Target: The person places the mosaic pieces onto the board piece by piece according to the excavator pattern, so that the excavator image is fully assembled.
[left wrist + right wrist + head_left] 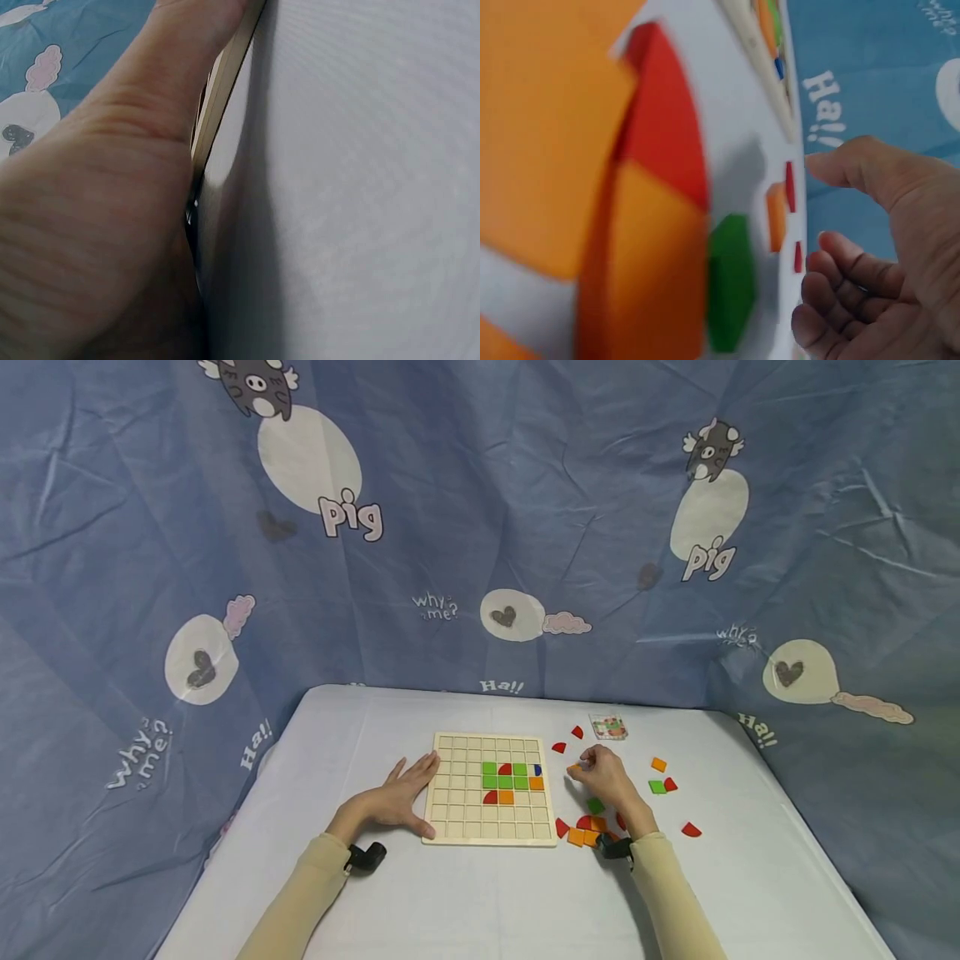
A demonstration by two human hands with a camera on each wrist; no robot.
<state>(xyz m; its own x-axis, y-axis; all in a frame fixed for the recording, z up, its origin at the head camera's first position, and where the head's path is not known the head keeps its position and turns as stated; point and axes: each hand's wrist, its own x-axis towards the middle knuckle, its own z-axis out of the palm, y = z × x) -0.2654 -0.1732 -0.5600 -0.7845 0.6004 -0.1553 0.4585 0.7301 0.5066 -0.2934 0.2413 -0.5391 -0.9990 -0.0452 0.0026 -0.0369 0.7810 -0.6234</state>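
One bare left hand (397,793) lies spread along the left edge of a pale, square, wooden-looking grid board (465,822), thumb at its near corner, fingers apart and clamped on nothing, apparently so the board cannot slide. In cells from the board's middle to its right edge sit flat green squares (505,782), red quarter-rounds (491,797), orange squares (506,797) and a small blue half-round (537,770), the grid's ridges presumably keeping each in its cell. Just off the board's right edge, a loose flat orange tile (574,768) lies by the fingertips of the right hand (609,778); thumb and fingers stand apart, perhaps curved to suit so thin a piece. Beside the board's near right corner, a heap of orange and red pieces (592,838) rests, likely for easy reach. Beyond its far right corner lies a small printed card (608,727). Well right of the board, a green square tile (657,787) touches a red quarter-round piece (670,784).
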